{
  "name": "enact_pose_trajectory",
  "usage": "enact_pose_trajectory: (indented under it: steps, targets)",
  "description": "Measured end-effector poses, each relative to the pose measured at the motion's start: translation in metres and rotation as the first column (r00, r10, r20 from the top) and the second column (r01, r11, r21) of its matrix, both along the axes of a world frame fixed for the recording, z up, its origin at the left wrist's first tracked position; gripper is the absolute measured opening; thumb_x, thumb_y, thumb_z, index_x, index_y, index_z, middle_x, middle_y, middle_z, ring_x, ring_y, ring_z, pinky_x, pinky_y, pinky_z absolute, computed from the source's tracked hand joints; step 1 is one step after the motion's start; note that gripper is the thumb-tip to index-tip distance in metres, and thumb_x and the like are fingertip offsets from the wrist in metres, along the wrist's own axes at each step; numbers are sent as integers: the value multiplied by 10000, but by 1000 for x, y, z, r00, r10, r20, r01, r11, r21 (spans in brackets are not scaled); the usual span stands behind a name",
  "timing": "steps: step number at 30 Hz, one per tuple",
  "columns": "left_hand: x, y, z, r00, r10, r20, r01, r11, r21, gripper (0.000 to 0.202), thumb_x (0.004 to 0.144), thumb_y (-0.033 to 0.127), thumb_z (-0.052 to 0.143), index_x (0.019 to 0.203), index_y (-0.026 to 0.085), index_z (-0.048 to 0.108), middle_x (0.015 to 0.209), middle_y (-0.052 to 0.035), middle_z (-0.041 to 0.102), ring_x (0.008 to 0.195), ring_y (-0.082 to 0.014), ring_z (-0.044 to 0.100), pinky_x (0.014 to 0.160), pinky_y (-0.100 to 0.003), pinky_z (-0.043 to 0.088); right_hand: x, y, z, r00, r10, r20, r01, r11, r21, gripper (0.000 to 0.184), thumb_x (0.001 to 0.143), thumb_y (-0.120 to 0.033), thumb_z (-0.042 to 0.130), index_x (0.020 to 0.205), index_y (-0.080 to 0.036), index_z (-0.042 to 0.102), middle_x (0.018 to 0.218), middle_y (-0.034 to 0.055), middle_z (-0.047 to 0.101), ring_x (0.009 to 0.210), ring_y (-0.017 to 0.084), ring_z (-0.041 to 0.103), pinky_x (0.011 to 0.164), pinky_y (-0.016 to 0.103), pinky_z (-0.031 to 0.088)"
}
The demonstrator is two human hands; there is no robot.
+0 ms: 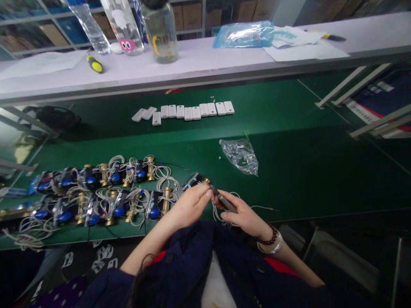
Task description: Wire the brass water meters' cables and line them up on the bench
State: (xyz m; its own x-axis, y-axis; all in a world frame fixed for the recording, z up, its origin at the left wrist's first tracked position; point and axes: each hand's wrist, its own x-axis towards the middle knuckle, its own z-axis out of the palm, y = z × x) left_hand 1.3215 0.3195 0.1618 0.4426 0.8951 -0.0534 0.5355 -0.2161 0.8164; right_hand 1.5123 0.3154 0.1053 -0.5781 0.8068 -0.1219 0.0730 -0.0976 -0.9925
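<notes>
My right hand (240, 214) is wrapped round the grey handles of a pair of pliers (226, 201), whose jaws point up and left. Against the jaw end, the fingers of my left hand (194, 205) are pinched together, and what they grip is hidden. Just beyond the left hand lies a dark valve unit (192, 181) with a brass end, partly covered by the fingers. A thin pale cable (218, 216) loops beneath both hands and runs out to the right on the green table (308, 171).
Two rows of brass valve units (111, 209) with blue knobs and coiled cables fill the left. White boxes (188, 113) line up farther back. A clear bag of small parts (240, 156) lies ahead. Bottles (159, 34) and a yellow-black tool (94, 64) stand on the raised shelf (199, 64).
</notes>
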Motion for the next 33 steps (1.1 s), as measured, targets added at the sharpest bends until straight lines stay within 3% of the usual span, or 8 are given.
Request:
enact_pose_trajectory:
  steps: [4, 8, 15, 19, 22, 25, 28, 33]
  targets:
    - [-3, -1, 1, 999, -25, -24, 24, 999, -45, 294, 925, 290, 295, 731, 167, 479, 747, -13, 542, 714, -136, 481, 694, -263, 391, 2, 0, 6, 999, 40, -24, -41, 997, -73, 466, 695, -255, 577, 1152, -172, 551, 805, 8, 544, 713, 148, 501, 683, 281, 435]
    - [-3, -2, -1, 999, -43, -6, 42, 996, -74, 293, 924, 277, 298, 736, 166, 493, 750, -9, 548, 723, -132, 493, 711, -260, 389, -2, -9, 7, 1000, -21, 21, 21, 1000, 7, 354, 734, -294, 559, 1060, -159, 585, 684, -15, 491, 584, 123, 436, 562, 252, 395]
    - [0, -2, -12, 1000, 10, 1, -9, 991, -134, 336, 924, 295, 296, 742, 160, 544, 747, -8, 568, 744, -136, 523, 744, -268, 415, 4, -12, -18, 879, -411, 242, 346, 899, 269, 373, 730, -311, 516, 1060, -150, 580, 976, 93, 622, 897, 227, 576, 840, 360, 455]
    - [-2, 9, -64, 987, 78, -139, -85, 995, -43, 329, 880, 306, 435, 1156, 152, 524, 1160, -102, 556, 1093, -201, 494, 967, -347, 376, 41, 7, -58, 662, -608, 438, 545, 792, 274, 439, 708, -407, 508, 1076, -171, 545, 985, 94, 609, 898, 256, 575, 853, 410, 442]
    - [-5, 23, -124, 864, 171, -473, -197, 980, -5, 923, 665, 338, 728, 1405, 103, 228, 1455, -199, 234, 1349, -342, 175, 1103, -460, 187, 60, 9, -104, 484, -583, 653, 661, 733, 164, 433, 673, -395, 526, 1039, -164, 518, 1042, 144, 571, 993, 306, 550, 884, 450, 411]
    - [-8, 36, -169, 722, 237, -650, -321, 947, -11, 835, 720, 232, 665, 1414, 122, 214, 1410, -218, 304, 1309, -359, 266, 1059, -490, 258, 51, -7, -149, 502, -471, 725, 697, 717, -17, 296, 618, -347, 563, 840, -155, 516, 889, 176, 600, 937, 340, 585, 785, 450, 462]
    - [-11, 45, -186, 713, 288, -639, -374, 927, 1, 631, 811, 198, 515, 1392, 149, 273, 1214, -187, 506, 1135, -295, 483, 921, -404, 416, 25, -28, -179, 605, -396, 691, 678, 711, -186, 221, 631, -359, 550, 747, -187, 472, 700, 109, 619, 722, 289, 644, 555, 356, 497]
    - [-37, 64, -176, 688, 406, -602, -489, 872, 29, 520, 773, 276, 548, 1277, 195, 448, 1064, -128, 592, 965, -250, 586, 784, -319, 469, -3, -17, -192, 637, -447, 628, 684, 704, -192, 259, 605, -248, 518, 852, -184, 476, 891, 113, 652, 742, 243, 655, 507, 280, 491]
